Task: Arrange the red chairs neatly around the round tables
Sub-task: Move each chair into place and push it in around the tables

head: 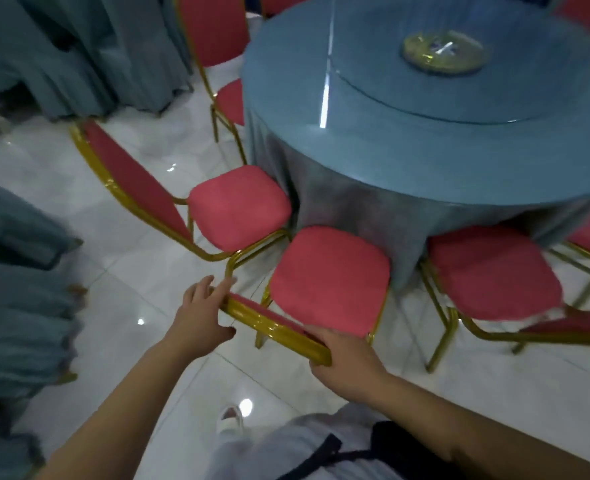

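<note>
Both my bare forearms reach forward and down. My left hand (205,317) is spread, fingers nearly straight over the left end of the chair back (273,327), thumb splayed below. My right hand (344,362) curls round its right end.

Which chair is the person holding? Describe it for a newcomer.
Start at the blue round table. At its near edge, pick the red chair closest to the person. Only its backrest has the left hand and right hand on it.
</note>
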Demonstrator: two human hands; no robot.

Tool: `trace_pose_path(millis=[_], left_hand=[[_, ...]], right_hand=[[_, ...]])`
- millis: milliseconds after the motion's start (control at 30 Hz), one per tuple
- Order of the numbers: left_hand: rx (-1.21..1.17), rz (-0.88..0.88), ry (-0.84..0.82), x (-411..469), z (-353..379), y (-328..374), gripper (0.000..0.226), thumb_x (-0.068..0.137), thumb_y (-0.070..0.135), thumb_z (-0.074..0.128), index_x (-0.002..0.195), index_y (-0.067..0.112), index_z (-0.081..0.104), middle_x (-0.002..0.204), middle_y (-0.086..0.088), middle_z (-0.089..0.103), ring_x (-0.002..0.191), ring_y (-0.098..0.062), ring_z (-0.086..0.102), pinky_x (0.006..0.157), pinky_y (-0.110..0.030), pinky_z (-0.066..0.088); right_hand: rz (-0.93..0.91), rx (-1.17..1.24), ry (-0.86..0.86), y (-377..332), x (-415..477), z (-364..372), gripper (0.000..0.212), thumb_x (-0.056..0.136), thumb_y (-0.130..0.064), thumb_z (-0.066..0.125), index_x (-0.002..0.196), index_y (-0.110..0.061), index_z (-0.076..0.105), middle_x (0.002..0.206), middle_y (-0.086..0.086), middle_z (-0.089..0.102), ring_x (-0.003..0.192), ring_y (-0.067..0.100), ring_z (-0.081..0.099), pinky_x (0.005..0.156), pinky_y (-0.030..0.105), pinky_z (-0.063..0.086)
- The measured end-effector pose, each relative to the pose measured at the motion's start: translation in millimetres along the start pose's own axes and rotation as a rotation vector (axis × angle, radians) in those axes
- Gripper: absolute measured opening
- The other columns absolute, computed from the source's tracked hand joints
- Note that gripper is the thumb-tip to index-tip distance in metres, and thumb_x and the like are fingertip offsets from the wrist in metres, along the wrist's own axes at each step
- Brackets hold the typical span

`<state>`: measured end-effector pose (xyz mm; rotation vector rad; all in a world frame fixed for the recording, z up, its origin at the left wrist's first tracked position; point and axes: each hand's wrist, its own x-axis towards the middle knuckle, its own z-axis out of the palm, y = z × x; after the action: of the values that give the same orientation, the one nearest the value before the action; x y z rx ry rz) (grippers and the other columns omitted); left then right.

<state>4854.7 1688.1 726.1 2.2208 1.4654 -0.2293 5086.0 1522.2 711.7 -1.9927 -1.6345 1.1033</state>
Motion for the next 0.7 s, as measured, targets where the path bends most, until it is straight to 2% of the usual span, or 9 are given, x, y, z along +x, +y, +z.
trace_pose_path(millis=[67,100,200,300,433,500,567,633,700], left_hand=[[0.089,0.145,-0.022,20.8,-6.9,-8.3,0.056,0.076,0.034,0.080,0.124,0.038,0.051,0.136,0.003,0.051,0.132,-0.026,0.041,0.106,-0.043,0.040],[0.107,0.206,-0.037,28.7,-10.7,-10.7,0.039,0.077,0.031,0.078,0.106,0.040,0.053,0.115,0.010,0.059,0.117,-0.020,0.053,0.094,-0.036,0.045],[0.140,0.338,-0.115,45.6,-19.7,-9.3,0.030,0.081,0.023,0.069,0.080,0.035,0.042,0.081,0.014,0.053,0.078,-0.009,0.058,0.068,-0.027,0.047],[0.147,0.490,-0.157,57.0,-18.5,-12.9,0.025,0.085,0.021,0.063,0.081,0.036,0.043,0.083,0.013,0.052,0.071,-0.004,0.052,0.062,-0.026,0.049],[0.090,0.573,-0.134,65.9,-9.5,-25.5,0.016,0.090,0.019,0.062,0.099,0.032,0.061,0.093,0.009,0.059,0.081,-0.009,0.057,0.066,-0.029,0.052],[0.090,0.580,-0.108,66.7,-6.2,-27.3,0.018,0.091,0.018,0.060,0.102,0.032,0.063,0.095,0.008,0.060,0.084,-0.011,0.058,0.063,-0.029,0.051],[0.093,0.587,-0.109,69.3,-5.9,-27.7,0.020,0.092,0.018,0.056,0.105,0.033,0.063,0.098,0.007,0.062,0.087,-0.013,0.059,0.064,-0.030,0.052],[0.098,0.593,-0.118,77.0,-9.9,-27.1,0.022,0.093,0.018,0.055,0.107,0.033,0.064,0.099,0.007,0.063,0.089,-0.014,0.061,0.065,-0.030,0.052],[0.084,0.592,-0.121,91.5,-16.6,-24.6,0.022,0.093,0.018,0.056,0.106,0.033,0.065,0.101,0.007,0.065,0.090,-0.013,0.062,0.063,-0.028,0.048]], right_hand=[[0.102,0.004,0.071,-1.8,-8.5,2.3,0.039,0.076,-0.036,0.048,0.113,-0.048,0.053,0.084,-0.018,0.060,0.077,0.003,0.057,0.063,0.027,0.047],[0.148,-0.006,0.111,-4.4,-11.1,4.1,0.037,0.076,-0.035,0.048,0.110,-0.047,0.057,0.087,-0.018,0.062,0.079,0.004,0.058,0.066,0.028,0.049],[0.334,-0.091,0.252,-16.6,-16.0,13.7,0.026,0.074,-0.034,0.055,0.097,-0.041,0.065,0.086,-0.018,0.064,0.084,0.007,0.060,0.070,0.028,0.047],[0.475,-0.181,0.387,-26.7,-17.4,25.4,0.022,0.074,-0.042,0.061,0.095,-0.039,0.067,0.086,-0.017,0.063,0.087,0.010,0.059,0.074,0.029,0.044],[0.491,-0.218,0.485,-28.2,-15.1,30.8,0.025,0.079,-0.045,0.066,0.103,-0.041,0.072,0.098,-0.016,0.069,0.098,0.012,0.062,0.081,0.030,0.048],[0.545,-0.238,0.410,-29.3,-11.5,29.3,0.032,0.083,-0.043,0.063,0.114,-0.048,0.067,0.119,-0.019,0.064,0.120,0.012,0.053,0.096,0.035,0.044],[0.613,-0.242,0.306,-30.6,-6.1,25.3,0.039,0.086,-0.039,0.058,0.122,-0.055,0.060,0.137,-0.019,0.051,0.141,0.017,0.033,0.111,0.052,0.031],[0.650,-0.230,0.244,-33.1,0.9,18.6,0.045,0.088,-0.033,0.055,0.125,-0.059,0.055,0.147,-0.017,0.042,0.148,0.022,0.019,0.113,0.063,0.018],[0.665,-0.229,0.224,-36.4,13.4,8.7,0.048,0.088,-0.028,0.054,0.126,-0.058,0.054,0.149,-0.014,0.039,0.149,0.024,0.015,0.114,0.064,0.015]])
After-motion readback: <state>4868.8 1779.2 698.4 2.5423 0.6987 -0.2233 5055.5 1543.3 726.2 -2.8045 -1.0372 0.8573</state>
